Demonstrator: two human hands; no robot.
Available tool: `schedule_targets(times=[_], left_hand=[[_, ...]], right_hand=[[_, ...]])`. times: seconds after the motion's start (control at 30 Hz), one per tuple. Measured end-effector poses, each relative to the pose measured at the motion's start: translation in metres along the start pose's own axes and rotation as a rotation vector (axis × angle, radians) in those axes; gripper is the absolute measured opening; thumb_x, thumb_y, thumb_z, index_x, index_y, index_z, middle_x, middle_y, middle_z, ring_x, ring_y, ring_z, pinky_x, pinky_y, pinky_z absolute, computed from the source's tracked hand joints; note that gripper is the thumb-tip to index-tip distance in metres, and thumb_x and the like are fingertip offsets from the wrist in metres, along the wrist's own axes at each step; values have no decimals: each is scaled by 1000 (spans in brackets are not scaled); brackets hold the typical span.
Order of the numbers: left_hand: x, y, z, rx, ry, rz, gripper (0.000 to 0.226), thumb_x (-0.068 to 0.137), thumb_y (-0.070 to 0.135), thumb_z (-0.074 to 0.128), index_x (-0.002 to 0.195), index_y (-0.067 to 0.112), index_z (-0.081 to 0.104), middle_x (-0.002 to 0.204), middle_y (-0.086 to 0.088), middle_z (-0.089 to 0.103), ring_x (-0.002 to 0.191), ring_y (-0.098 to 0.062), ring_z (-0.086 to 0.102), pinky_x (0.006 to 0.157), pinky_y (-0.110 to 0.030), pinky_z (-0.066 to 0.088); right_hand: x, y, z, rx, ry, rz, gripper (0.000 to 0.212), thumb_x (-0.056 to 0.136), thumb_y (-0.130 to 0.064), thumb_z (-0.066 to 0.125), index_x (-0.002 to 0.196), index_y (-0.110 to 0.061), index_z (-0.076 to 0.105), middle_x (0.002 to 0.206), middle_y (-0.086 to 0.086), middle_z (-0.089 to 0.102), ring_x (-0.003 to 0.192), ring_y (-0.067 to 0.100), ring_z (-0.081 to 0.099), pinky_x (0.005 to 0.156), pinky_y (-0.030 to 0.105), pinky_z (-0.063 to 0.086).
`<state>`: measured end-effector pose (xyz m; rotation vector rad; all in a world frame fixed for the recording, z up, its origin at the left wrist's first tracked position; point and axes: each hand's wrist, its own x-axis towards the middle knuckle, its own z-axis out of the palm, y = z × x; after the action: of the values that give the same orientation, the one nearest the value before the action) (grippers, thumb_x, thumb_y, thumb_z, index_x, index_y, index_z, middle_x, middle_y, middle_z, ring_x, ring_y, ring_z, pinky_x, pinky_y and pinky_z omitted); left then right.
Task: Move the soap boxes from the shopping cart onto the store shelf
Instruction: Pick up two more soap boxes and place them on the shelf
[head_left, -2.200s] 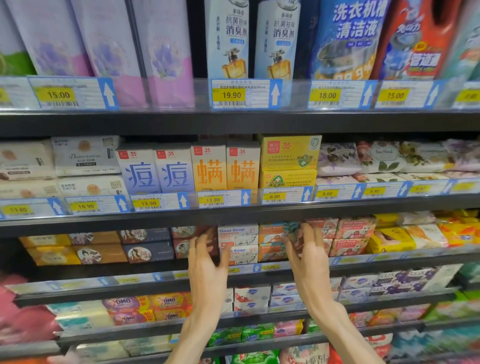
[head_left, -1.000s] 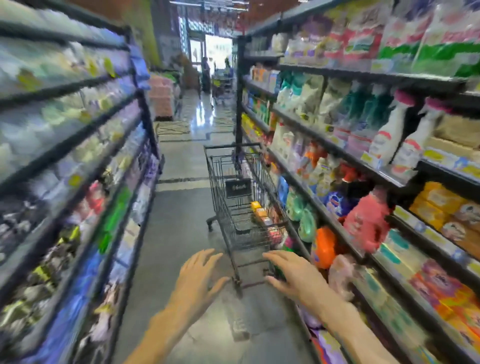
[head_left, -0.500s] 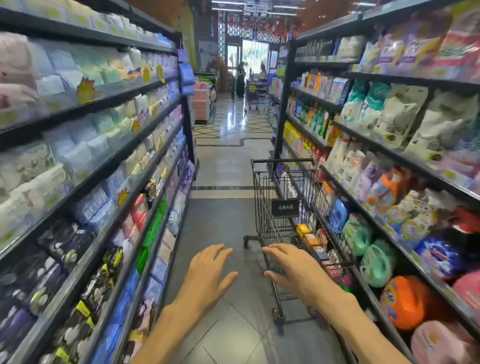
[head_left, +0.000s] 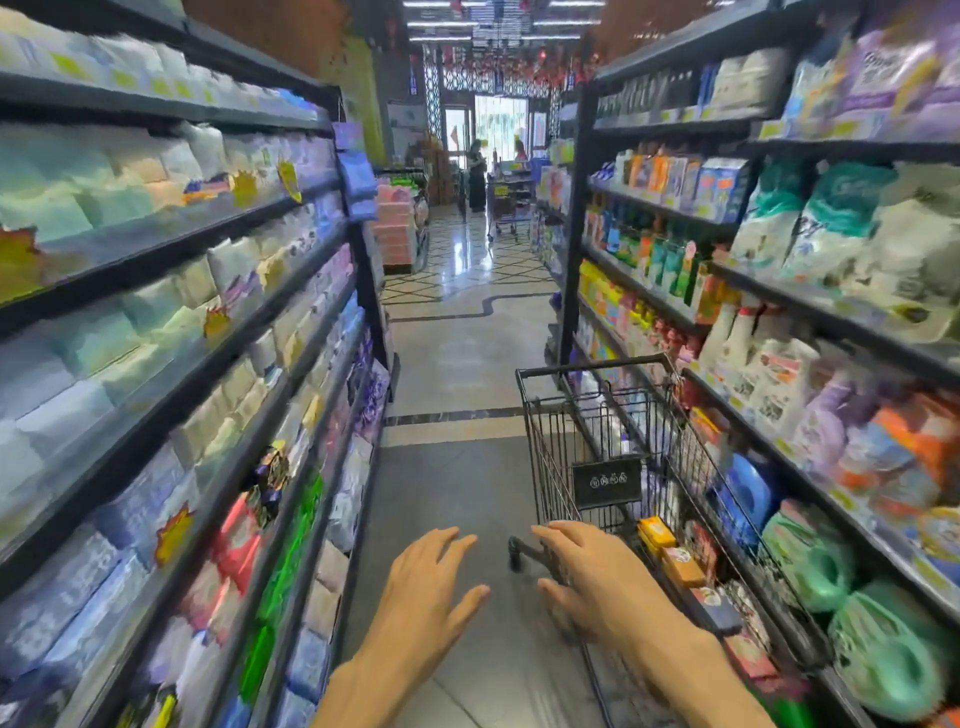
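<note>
- Hands first; your left hand (head_left: 423, 587) is out in front of you over the grey floor (head_left: 457, 499), palm down, fingers spread loose, so that grip is wide open with nothing in it
- your right hand (head_left: 597, 582) is the same story; flat, fingers fanned, holding nothing; it sits just over the near left corner of the shopping cart (head_left: 597, 410), though I can't tell if it's actually touching the wire or just above it
- the two hands are near each other but apart, with a strip of floor showing between them
- the cart is a dark wire one, parked tight along the store shelf (head_left: 779, 431) on your right; a small dark sign (head_left: 607, 482) hangs inside its far end
- soap boxes (head_left: 672, 553) are lying in the cart along its right-hand side, just beyond your right hand; a yellow one, an orange one (head_left: 683, 567) behind it, and a darker blue one (head_left: 719, 610) closer to you; more packs further down look like a blur
- right-side shelving is full of bottles and bags; green round refill packs (head_left: 893, 660) low down near you
- left shelving (head_left: 171, 364) is stacked with pale packs, pretty smeared, so no labels readable
- aisle runs straight ahead to a bright doorway (head_left: 498, 124)
</note>
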<state>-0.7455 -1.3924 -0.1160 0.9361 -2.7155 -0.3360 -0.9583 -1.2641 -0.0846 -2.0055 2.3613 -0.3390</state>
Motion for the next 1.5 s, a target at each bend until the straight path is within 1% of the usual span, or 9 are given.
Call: schedule_targets(times=[0.2, 0.3, 0.47, 0.7, 1.03, 1.17, 1.27, 1.37, 1.5], left_hand=[[134, -10, 12, -3, -58, 73, 76, 90, 72, 23, 153, 32, 33, 158, 8, 33, 148, -16, 29, 120, -34, 26], [202, 7, 24, -26, -95, 164, 67, 98, 66, 35, 156, 33, 27, 161, 10, 28, 149, -14, 25, 120, -33, 24], [310, 36, 63, -51, -177, 427, 81, 88, 76, 19, 152, 30, 38, 154, 7, 41, 143, -16, 38, 116, -34, 36], [438, 95, 109, -65, -269, 826, 61, 98, 58, 44, 148, 23, 46, 149, 1, 49, 136, -22, 48, 110, -37, 44], [504, 202, 192, -184, -496, 1249, 60, 93, 58, 43, 133, 17, 59, 127, -4, 61, 113, -27, 61, 92, -37, 52], [504, 234, 243, -169, -677, 1282, 64, 94, 58, 40, 143, 19, 49, 136, -2, 54, 122, -26, 54, 99, -40, 47], [503, 245, 285, -150, -783, 1243, 54, 98, 47, 52, 145, 20, 46, 139, -1, 50, 126, -24, 51, 102, -35, 44], [502, 245, 336, -172, -912, 1162, 53, 99, 38, 57, 146, 19, 44, 145, -2, 46, 135, -26, 47, 108, -36, 43], [503, 234, 410, -114, -1048, 1028, 61, 101, 44, 52, 154, 22, 33, 157, -1, 38, 146, -23, 34, 116, -36, 34]], right_hand=[[79, 76, -6, -35, 13, 138, 68, 95, -52, 54, 154, -30, 29, 155, -7, 39, 141, 15, 38, 114, 30, 34], [103, 119, -12, -40, 20, 224, 69, 95, -53, 54, 155, -30, 29, 157, -6, 38, 143, 15, 37, 116, 29, 30], [115, 191, -14, -52, 55, 441, 67, 95, -52, 54, 154, -29, 31, 155, -6, 39, 142, 15, 38, 116, 33, 34], [105, 256, -18, -83, 139, 837, 66, 95, -54, 54, 152, -29, 34, 152, -7, 43, 140, 17, 40, 111, 36, 37], [51, 278, -4, -57, 246, 1312, 64, 94, -49, 56, 151, -26, 39, 151, -2, 47, 138, 20, 44, 112, 37, 40], [28, 291, 21, -28, 287, 1444, 58, 85, -46, 68, 136, -18, 59, 131, 3, 65, 118, 25, 63, 95, 38, 54], [15, 310, 59, 70, 303, 1535, 60, 81, -55, 55, 129, -19, 64, 119, 0, 69, 104, 25, 69, 82, 40, 60], [7, 329, 103, 198, 214, 1590, 63, 85, -56, 50, 139, -25, 55, 130, -2, 63, 119, 23, 61, 96, 39, 52], [8, 346, 148, 281, 164, 1650, 54, 94, -52, 52, 144, -33, 46, 139, -10, 54, 126, 17, 53, 103, 33, 45]])
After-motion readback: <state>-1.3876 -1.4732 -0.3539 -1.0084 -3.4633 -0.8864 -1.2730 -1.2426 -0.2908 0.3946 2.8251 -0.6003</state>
